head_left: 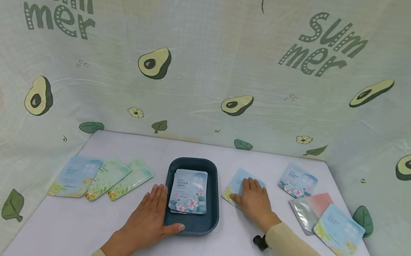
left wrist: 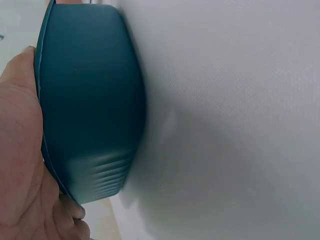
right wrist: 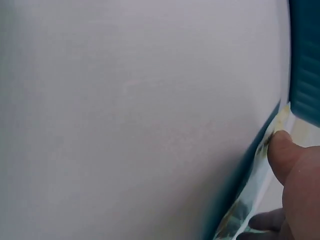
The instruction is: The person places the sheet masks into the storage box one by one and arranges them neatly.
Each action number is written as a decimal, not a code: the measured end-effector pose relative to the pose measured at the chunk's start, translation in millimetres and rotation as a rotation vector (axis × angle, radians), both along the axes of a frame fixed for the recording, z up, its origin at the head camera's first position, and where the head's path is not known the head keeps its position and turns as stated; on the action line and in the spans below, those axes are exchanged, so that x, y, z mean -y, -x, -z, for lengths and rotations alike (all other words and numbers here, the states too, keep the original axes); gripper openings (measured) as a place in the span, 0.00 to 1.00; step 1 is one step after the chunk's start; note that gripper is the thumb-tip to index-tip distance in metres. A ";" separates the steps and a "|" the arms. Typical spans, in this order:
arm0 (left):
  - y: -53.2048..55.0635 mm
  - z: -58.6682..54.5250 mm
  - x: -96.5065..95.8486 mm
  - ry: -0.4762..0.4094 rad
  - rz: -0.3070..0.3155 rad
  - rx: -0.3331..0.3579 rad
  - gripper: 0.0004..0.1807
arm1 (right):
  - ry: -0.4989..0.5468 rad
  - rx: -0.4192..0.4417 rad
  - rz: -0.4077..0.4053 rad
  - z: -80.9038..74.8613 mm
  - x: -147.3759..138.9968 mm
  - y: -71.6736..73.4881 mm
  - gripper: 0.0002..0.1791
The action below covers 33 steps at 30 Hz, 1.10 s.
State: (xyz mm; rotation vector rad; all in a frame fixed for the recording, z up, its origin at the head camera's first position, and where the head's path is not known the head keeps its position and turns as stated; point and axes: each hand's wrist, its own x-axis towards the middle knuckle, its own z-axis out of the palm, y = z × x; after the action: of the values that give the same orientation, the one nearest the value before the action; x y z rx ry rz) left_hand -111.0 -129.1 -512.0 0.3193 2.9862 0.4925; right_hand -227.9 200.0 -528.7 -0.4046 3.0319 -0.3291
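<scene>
A dark blue tray (head_left: 195, 227) stands mid-table, holding stacked sheet mask packets; the top one is a pale blue packet with pink flowers (head_left: 190, 191). My left hand (head_left: 148, 222) rests along the tray's left rim, fingers straight, thumb across the near corner. The left wrist view shows its palm against the tray's outer wall (left wrist: 90, 95). Right of the tray, my right hand (head_left: 256, 202) covers part of a light blue sheet mask packet (head_left: 236, 182). Its thumb (right wrist: 280, 150) lies at the packet's near edge and its fingers reach across, gripping it.
On the left lie a blue packet (head_left: 77, 174) and two green ones (head_left: 109, 175) (head_left: 133, 177), close together. At right are a flowered packet (head_left: 298, 179), a silver-and-pink packet (head_left: 307, 213) and a blue packet (head_left: 339, 232) overlapping it. A printed cloth (head_left: 192, 112) hangs behind the table.
</scene>
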 end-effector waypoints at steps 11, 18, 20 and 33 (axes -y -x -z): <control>1.8 -1.1 0.5 -0.006 0.017 0.023 0.69 | -0.035 0.057 -0.206 2.6 -22.0 -12.0 0.36; 4.0 -2.6 2.3 -0.001 0.017 0.028 0.69 | -0.012 -0.043 -0.212 -13.8 -40.2 1.5 0.39; 3.7 -3.0 3.2 -0.001 0.015 0.027 0.69 | -0.032 -0.076 -0.185 -16.0 -44.9 11.7 0.44; 4.8 -1.8 5.0 -0.001 0.008 0.033 0.69 | -0.098 0.036 -0.153 -0.6 -62.9 45.0 0.63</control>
State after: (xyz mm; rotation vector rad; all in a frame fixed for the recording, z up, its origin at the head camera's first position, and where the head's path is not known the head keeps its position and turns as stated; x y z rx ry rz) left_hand -115.7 -134.1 -510.2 0.3198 2.9514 0.4940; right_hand -272.9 262.9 -528.1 -0.6111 2.9441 -0.1762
